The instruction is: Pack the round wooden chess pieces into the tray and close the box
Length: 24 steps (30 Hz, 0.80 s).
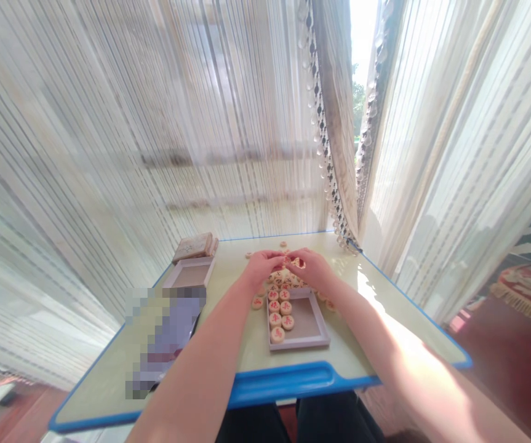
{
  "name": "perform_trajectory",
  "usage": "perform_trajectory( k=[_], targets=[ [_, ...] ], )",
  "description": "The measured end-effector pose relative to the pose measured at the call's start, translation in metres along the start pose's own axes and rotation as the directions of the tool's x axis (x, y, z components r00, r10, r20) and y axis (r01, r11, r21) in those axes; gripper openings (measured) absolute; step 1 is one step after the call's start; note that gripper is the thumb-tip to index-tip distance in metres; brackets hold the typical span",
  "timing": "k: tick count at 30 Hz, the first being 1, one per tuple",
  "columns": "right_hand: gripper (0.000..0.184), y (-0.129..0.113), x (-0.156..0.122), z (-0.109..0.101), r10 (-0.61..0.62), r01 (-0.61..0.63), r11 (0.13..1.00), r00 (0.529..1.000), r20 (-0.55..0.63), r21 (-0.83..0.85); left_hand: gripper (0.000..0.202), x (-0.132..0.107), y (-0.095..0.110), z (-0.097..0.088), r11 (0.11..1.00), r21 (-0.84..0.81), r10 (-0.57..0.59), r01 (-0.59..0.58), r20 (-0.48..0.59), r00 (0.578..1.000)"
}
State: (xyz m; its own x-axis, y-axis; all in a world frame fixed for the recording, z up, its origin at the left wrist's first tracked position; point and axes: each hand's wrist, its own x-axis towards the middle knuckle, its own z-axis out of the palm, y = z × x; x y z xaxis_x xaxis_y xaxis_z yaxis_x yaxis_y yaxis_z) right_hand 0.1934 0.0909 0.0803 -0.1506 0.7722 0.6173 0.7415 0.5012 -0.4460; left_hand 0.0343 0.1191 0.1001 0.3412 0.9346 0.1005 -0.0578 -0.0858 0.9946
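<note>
Above a pile of Chinese chess pieces (278, 278), my two hands meet near the middle of the table. My left hand (265, 268) is closed, its thumb and fingers pinching a round piece with a red mark (287, 260). Fingers of my right hand (312, 268) curl in from the other side and grip at the same spot; the fingertips partly hide what they hold. Closer to me lies a shallow open box (309, 320) with several red-marked pieces (285, 307) set face up in two columns on its left side. Its right side shows bare bottom.
At the left stand a box lid or second tray (190, 272) and a patterned box (192, 246). A blurred-out flat object (173, 338) lies near my left forearm. Loose pieces (256, 302) sit around the box. The table has a blue rim (288, 383); string curtains hang behind.
</note>
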Motion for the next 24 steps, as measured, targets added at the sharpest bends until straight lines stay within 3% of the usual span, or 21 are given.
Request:
perform_trajectory(
  k=[2, 5, 6, 8, 10, 11, 13, 15, 19, 24],
  targets=[
    [0.020, -0.004, 0.001, -0.003, 0.006, -0.006, 1.000, 1.000, -0.003, 0.027, 0.018, -0.002, 0.004, 0.001, 0.995, 0.100, 0.003, -0.002, -0.004, 1.000],
    [0.021, -0.014, 0.002, -0.014, 0.113, -0.114, 0.991, 0.993, 0.013, 0.064, 0.020, -0.007, 0.016, 0.001, 0.905, 0.422, 0.121, -0.050, -0.143, 0.982],
    [0.021, -0.018, 0.001, -0.018, 0.152, -0.154, 0.985, 0.988, 0.038, 0.072, 0.021, -0.009, 0.021, 0.000, 0.835, 0.545, 0.222, -0.078, -0.204, 0.954],
    [0.020, -0.026, -0.003, -0.028, 0.207, -0.217, 0.973, 0.971, 0.120, 0.082, 0.021, -0.016, 0.032, -0.003, 0.668, 0.732, 0.450, -0.135, -0.253, 0.856],
    [0.017, -0.034, -0.014, -0.036, 0.237, -0.258, 0.963, 0.950, 0.204, 0.080, 0.022, -0.024, 0.040, -0.007, 0.576, 0.806, 0.543, -0.136, -0.253, 0.801],
    [0.015, -0.037, -0.021, -0.039, 0.249, -0.273, 0.959, 0.941, 0.229, 0.077, 0.023, -0.029, 0.042, -0.008, 0.566, 0.816, 0.532, -0.119, -0.251, 0.809],
    [0.017, -0.042, -0.038, -0.042, 0.213, -0.238, 0.967, 0.950, 0.230, 0.086, 0.024, -0.040, 0.042, -0.010, 0.551, 0.830, 0.454, -0.085, -0.213, 0.866],
    [0.018, -0.045, -0.054, -0.040, 0.133, -0.152, 0.983, 0.976, 0.175, 0.100, 0.022, -0.052, 0.034, -0.011, 0.456, 0.880, 0.419, -0.131, -0.083, 0.904],
    [0.015, -0.049, -0.069, -0.034, 0.028, -0.032, 0.998, 0.996, 0.090, 0.053, 0.023, -0.075, 0.011, -0.014, 0.399, 0.883, 0.406, -0.247, 0.072, 0.911],
    [0.012, -0.057, -0.073, -0.032, -0.077, 0.082, 0.996, 0.981, 0.180, -0.023, 0.022, -0.088, -0.005, -0.019, 0.398, 0.886, 0.424, -0.237, 0.052, 0.904]
  ],
)
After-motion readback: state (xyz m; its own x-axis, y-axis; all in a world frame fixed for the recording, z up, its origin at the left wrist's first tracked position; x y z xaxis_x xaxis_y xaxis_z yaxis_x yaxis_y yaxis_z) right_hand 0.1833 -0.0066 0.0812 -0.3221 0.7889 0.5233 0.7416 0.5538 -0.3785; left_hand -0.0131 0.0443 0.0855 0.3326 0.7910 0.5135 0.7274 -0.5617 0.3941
